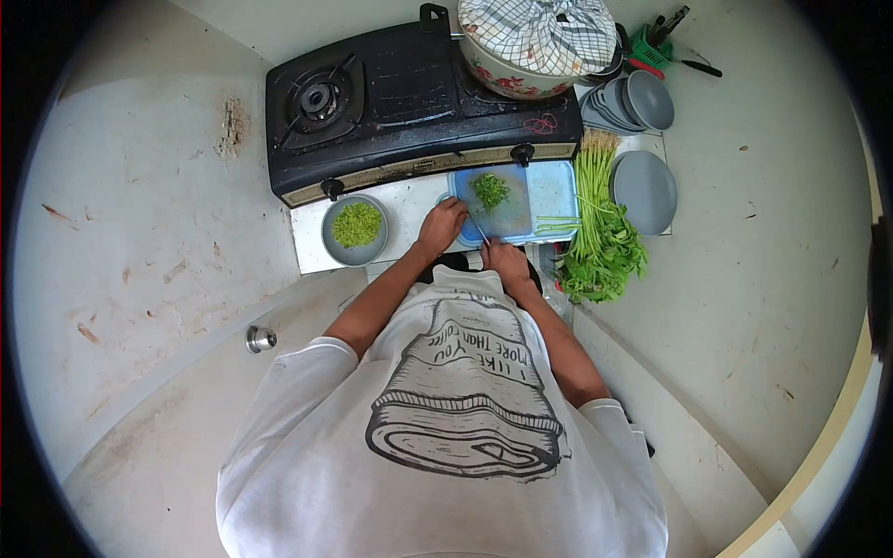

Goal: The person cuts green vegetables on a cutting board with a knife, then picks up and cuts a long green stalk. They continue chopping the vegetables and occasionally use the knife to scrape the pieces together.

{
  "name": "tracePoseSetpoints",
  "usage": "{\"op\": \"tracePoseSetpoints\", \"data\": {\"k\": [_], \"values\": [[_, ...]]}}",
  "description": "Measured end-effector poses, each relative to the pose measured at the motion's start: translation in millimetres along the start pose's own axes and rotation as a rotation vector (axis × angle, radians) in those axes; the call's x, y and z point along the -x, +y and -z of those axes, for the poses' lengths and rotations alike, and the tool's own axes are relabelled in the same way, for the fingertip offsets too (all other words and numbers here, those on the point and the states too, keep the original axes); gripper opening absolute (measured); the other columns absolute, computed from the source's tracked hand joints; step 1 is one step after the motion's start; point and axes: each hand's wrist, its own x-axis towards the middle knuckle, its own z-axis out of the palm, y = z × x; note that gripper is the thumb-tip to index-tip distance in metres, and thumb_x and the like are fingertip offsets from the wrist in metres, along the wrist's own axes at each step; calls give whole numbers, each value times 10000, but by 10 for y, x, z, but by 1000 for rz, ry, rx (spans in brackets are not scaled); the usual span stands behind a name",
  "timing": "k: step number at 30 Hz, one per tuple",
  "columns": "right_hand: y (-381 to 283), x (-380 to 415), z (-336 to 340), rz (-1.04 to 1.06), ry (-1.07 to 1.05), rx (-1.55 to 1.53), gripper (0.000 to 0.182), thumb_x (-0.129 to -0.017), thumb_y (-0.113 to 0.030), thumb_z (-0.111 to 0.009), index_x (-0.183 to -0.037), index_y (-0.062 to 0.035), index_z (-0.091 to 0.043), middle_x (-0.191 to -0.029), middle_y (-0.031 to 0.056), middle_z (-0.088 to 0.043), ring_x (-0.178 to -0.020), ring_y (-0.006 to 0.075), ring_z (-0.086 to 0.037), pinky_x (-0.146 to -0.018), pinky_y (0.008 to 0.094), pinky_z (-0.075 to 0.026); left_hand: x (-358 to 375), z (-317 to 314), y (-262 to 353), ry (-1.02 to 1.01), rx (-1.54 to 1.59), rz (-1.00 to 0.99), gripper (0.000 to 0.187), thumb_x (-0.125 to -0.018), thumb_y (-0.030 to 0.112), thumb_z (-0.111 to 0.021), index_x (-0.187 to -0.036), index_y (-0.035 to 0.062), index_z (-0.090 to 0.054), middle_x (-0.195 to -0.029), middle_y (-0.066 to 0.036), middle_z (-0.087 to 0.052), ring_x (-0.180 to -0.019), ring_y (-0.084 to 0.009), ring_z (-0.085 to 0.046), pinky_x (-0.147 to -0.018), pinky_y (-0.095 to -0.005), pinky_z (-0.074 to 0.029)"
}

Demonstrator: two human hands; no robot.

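My right hand [505, 261] is closed on the handle of a small knife [479, 229], whose blade points up and to the left over the near left part of a blue cutting board [517, 219]. At the board's left edge my left hand [444, 223] has its fingers drawn together near the blade; what they hold, if anything, is too small to make out. Chopped green leaves [490, 191] lie in a small pile on the board, beyond both hands. A few thin green stalks [558, 224] rest across the board's right side.
A grey bowl [327, 232] of chopped green pieces stands left. Leafy stalks [600, 223] lie right of the board, beside a grey plate [644, 192]. Behind are a black stove [400, 102], a cloth-covered pot [521, 82], stacked grey bowls [648, 100] and a green basket [648, 46].
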Motion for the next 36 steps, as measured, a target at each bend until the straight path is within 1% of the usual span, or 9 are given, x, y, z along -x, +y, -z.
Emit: {"op": "tracePoseSetpoints", "data": {"k": [4, 7, 10, 13, 19, 22, 25, 31, 36], "values": [[-10, 2, 21, 2, 9, -2, 402, -1017, -361, -543, -942, 11, -674, -810, 282, -714, -767, 455, -727, -708, 541, -590, 42, -17, 9, 26, -4, -45, 69, -919, 62, -650, -963, 11, -665, -948, -185, -606, -882, -410, -635, -787, -481, -544], [32, -17, -19, 6, 21, -7, 415, -1016, -379, -538, -944, 9, -668, -795, 280, -712, -760, 453, -727, -704, 546, -589, 88, -29, -13, 34, 19, -42, 68, -924, 58, -648, -966, 6, -662, -940, -189, -598, -873, -414, -630, -778, -486, -538], [78, -27, -67, 6, 37, 18, 431, -1013, -399, -533, -967, 10, -663, -792, 283, -710, -767, 454, -726, -707, 551, -587, 79, -33, -11, 40, 57, -3, 58, -927, 53, -645, -953, 4, -661, -940, -193, -599, -864, -420, -631, -766, -492, -531], [95, -21, -37, -22, 18, -35, 436, -1026, -385, -518, -978, 31, -638, -789, 309, -696, -762, 486, -709, -718, 573, -574, 64, -26, -9, 41, 97, 28, 53, -924, 54, -651, -938, 4, -653, -926, -192, -600, -847, -426, -630, -763, -498, -525], [105, 13, 36, -8, 0, -58, 440, -1028, -388, -517, -990, 36, -629, -789, 314, -692, -746, 493, -703, -705, 585, -568, 44, -46, -35, 49, 137, 38, 47, -914, 52, -660, -923, 8, -643, -888, -185, -598, -841, -424, -630, -768, -504, -525], [98, 36, 14, 36, 27, -36, 436, -1034, -387, -513, -998, 32, -628, -785, 311, -693, -740, 488, -703, -703, 579, -570, 42, -26, -1, 44, 117, 38, 43, -914, 49, -655, -925, 9, -647, -892, -186, -600, -848, -422, -631, -771, -504, -527], [95, 41, -17, 56, 32, -14, 429, -1014, -390, -542, -1007, 27, -646, -796, 289, -703, -762, 464, -721, -701, 557, -587, 41, -2, 16, 37, 97, 15, 37, -914, 46, -651, -922, 10, -651, -891, -188, -600, -853, -420, -630, -773, -503, -529], [63, -61, -42, 31, 19, -19, 436, -1017, -392, -537, -983, 28, -649, -789, 289, -706, -770, 457, -723, -709, 554, -588, 46, -29, 10, 62, 93, 10, 37, -912, 43, -657, -931, 11, -660, -886, -193, -600, -852, -422, -636, -767, -501, -532], [73, -29, 14, -9, 7, -17, 433, -1019, -392, -532, -984, 23, -651, -789, 281, -710, -778, 455, -724, -726, 550, -583, 41, -8, 20, 49, 103, 53, 54, -904, 47, -674, -944, 12, -667, -883, -188, -617, -842, -417, -645, -763, -496, -537]]}}
